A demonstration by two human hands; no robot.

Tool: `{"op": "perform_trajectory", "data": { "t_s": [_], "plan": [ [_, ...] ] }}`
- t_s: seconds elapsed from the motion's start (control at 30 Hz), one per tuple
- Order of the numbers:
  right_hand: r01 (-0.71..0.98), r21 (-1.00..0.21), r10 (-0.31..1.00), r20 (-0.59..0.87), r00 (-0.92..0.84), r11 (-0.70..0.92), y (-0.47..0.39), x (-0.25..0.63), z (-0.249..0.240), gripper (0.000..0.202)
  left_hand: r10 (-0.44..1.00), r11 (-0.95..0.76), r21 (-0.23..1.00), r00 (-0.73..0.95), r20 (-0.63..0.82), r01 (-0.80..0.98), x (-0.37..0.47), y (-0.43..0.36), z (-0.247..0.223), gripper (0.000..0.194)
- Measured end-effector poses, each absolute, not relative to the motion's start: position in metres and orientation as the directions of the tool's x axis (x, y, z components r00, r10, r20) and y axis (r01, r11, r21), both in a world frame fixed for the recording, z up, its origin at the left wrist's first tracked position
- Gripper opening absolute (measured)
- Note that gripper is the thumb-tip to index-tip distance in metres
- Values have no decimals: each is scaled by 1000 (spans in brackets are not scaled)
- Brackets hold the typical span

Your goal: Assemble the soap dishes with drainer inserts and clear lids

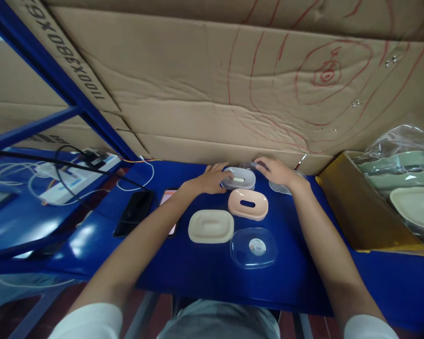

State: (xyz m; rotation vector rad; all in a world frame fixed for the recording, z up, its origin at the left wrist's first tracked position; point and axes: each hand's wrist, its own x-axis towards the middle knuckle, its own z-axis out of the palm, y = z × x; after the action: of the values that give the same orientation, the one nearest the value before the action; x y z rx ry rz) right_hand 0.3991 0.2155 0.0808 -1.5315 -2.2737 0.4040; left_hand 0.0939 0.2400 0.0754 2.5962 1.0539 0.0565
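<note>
At the back of the blue table my left hand (pixel 215 179) grips the left edge of a light grey soap dish (pixel 248 181), its fingertips on the rim. A pale strip shows through the dish's slot. My right hand (pixel 276 171) is just behind and to the right, its fingers closed at the edge of a clear plastic piece (pixel 248 165), partly hidden by the hand. Under the right wrist lies another clear plastic piece (pixel 281 188). Nearer me are a peach soap dish part (pixel 257 210) with an oval slot, a cream soap dish part (pixel 212 234), and a clear lid (pixel 240 249) bearing a round label.
A dark phone (pixel 134 214) and a second phone (pixel 169 194) with a lit screen lie at left. A cardboard box (pixel 353 207) of green and cream dishes stands at right. Cardboard (pixel 183 94) walls the back. Cables and a power strip (pixel 77 181) are at far left.
</note>
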Motion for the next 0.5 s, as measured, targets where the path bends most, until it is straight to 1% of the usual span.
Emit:
{"op": "perform_trajectory", "data": {
  "t_s": [0.13, 0.27, 0.4, 0.47, 0.5],
  "plan": [
    [838, -432, 942, 125, -311, 333, 214, 407, 84, 46, 650, -706, 317, 757, -64, 633, 104, 243, 72, 49],
    [844, -457, 955, 50, -293, 282, 201, 446, 93, 46, 649, -719, 329, 761, 1, 613, 97, 243, 72, 43],
    [867, -450, 967, -30, -254, 214, 185, 490, 92, 55, 697, -693, 333, 713, 80, 640, 73, 235, 75, 42],
    [875, -440, 970, -32, -240, 202, 181, 501, 84, 61, 733, -665, 334, 669, 122, 668, 61, 229, 77, 41],
    [877, -433, 972, -11, -234, 207, 180, 503, 79, 63, 750, -651, 336, 646, 144, 681, 56, 225, 76, 40]
  ]
}}
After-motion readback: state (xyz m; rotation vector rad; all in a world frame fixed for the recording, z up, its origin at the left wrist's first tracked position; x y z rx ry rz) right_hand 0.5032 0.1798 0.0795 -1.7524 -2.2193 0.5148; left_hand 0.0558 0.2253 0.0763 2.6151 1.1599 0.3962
